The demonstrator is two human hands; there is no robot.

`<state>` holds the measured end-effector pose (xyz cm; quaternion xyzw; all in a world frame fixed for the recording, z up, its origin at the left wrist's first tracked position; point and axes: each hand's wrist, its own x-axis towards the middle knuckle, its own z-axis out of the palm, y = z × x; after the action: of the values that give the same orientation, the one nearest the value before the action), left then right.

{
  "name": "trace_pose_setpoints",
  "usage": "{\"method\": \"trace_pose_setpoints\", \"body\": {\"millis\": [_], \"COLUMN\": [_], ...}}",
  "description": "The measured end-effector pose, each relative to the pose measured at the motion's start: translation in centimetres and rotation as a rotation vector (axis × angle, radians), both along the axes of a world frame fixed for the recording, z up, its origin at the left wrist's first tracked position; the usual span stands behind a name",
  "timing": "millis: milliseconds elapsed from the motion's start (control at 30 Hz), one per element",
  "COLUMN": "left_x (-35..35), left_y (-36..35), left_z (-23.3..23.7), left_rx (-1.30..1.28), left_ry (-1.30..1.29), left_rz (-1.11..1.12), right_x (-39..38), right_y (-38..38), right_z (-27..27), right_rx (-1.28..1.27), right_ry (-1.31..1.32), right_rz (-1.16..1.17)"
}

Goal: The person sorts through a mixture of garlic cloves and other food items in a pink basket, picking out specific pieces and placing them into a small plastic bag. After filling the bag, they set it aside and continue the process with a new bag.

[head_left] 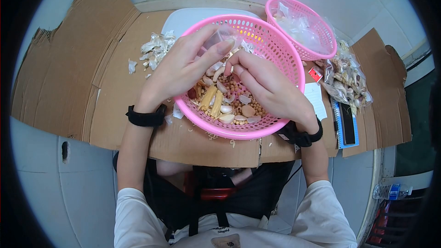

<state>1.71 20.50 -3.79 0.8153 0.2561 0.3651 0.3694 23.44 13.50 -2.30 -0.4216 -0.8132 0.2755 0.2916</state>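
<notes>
A large pink basket (294, 66) with a perforated wall stands in front of me on the cardboard. Inside lie small round tan beans or seeds (251, 104), yellowish stick-like pieces (208, 97), pale cloves (226, 109) and thin slices. Over the basket's left side, my left hand (188, 62) is closed around a small clear plastic bag (221, 36), its thumb pressed on the plastic. Just right of it, my right hand (271, 85) is in a pinch above the basket's contents. What sits between those fingertips is too small to make out.
Papery white peelings (157, 46) lie on the cardboard (121, 96) at left. Behind right, a smaller pink basket (301, 7) holds clear plastic bags. Further right are a bag of garlic (347, 80), a red packet (315, 74), a paper sheet (315, 98) and a phone (348, 124) on a blue notebook.
</notes>
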Motion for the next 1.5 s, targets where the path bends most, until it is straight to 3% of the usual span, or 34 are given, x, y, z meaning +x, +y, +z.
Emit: {"method": "trace_pose_setpoints", "body": {"millis": [67, 533, 733, 900, 1500], "left_x": [0.3, 0.3, 0.1, 0.1, 0.1], "left_y": [0.4, 0.4, 0.1, 0.1, -0.2], "left_z": [-0.8, -0.8, -0.3, -0.2, 0.2], "left_rx": [0.084, 0.068, 0.026, 0.004, 0.010], "left_ry": [-0.091, -0.087, -0.071, -0.061, -0.002], "left_rz": [-0.004, -0.004, -0.004, -0.003, 0.014], "right_x": [0.1, -0.1, -0.1, 0.0, 0.0], "right_y": [0.1, 0.3, 0.2, 0.2, -0.3], "right_z": [-0.4, -0.4, -0.4, -0.8, 0.0], "right_rx": [0.009, 0.081, -0.101, 0.048, 0.018], "right_ry": [0.014, 0.087, 0.033, 0.065, 0.153], "right_rz": [-0.003, 0.021, -0.001, 0.014, -0.050]}}
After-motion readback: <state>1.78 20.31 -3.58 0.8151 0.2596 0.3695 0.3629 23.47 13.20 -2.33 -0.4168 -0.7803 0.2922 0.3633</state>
